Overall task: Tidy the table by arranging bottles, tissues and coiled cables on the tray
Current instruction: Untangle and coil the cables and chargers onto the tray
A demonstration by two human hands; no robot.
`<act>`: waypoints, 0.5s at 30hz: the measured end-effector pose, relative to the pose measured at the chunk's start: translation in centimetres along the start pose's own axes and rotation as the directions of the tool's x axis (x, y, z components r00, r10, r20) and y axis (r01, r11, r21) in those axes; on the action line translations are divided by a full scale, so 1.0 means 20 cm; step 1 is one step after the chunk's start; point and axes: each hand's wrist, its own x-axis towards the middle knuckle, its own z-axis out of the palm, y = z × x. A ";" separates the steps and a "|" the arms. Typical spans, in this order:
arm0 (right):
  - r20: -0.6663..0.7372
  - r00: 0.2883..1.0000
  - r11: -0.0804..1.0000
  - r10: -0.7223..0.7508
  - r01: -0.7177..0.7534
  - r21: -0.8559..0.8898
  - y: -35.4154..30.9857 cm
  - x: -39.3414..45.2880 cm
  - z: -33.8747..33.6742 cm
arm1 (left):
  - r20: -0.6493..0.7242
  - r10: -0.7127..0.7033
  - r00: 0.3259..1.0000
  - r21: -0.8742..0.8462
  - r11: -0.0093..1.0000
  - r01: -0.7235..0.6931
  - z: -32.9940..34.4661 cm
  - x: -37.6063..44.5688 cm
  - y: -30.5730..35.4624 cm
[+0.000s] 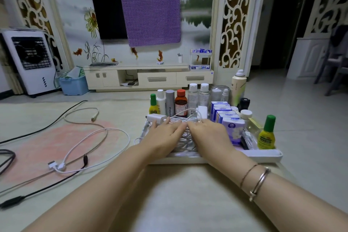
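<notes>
Both hands lie flat, palms down, on a heap of white coiled cables (pixel 183 137) in the middle of the tray (pixel 263 155). The left hand (pixel 163 135) has its fingers (pixel 174 125) straight and spread, pressing the far left part of the heap, their tips just near a white charger (pixel 154 118). The right hand (pixel 209 133) presses the right part, its fingers (pixel 195 124) also straight, tips touching the cable loops; neither hand curls round anything. The two hands almost meet over the heap, and cable strands show between and beneath them.

Along the tray's far edge stands a row of bottles (pixel 181 102). Right of the hands, tissue packs (pixel 225 114) stand in a line, with a purple pack (pixel 234 130) nearest, just beside the right hand. A yellow bottle (pixel 266 135) with a green cap stands at the tray's near right corner.

On the surface (pixel 178 203) to the left, well apart from the tray, a loose white cable (pixel 98 137) and black cables (pixel 47 188) lie uncoiled.
</notes>
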 end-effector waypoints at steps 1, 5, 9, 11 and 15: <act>-0.003 1.000 1.000 0.027 -0.027 0.010 0.00 0.00 0.01 | 0.016 0.006 1.000 -0.025 1.000 -0.006 0.00 -0.01 0.01; 0.007 0.996 0.990 0.087 -0.087 0.110 0.00 0.03 0.02 | 0.020 0.079 0.997 0.147 0.986 -0.081 0.01 -0.05 0.01; -0.006 0.994 0.948 0.108 -0.101 0.302 0.04 -0.02 0.00 | 0.012 0.116 0.993 0.366 0.924 -0.112 0.00 -0.04 -0.02; -0.042 0.996 0.909 0.077 -0.052 0.414 0.08 -0.07 -0.01 | 0.052 0.105 0.993 0.417 0.901 -0.117 0.00 -0.02 -0.01; -0.200 0.975 0.893 0.099 0.002 0.451 0.12 -0.12 -0.03 | 0.173 0.114 0.978 0.489 0.852 -0.186 -0.01 0.03 0.01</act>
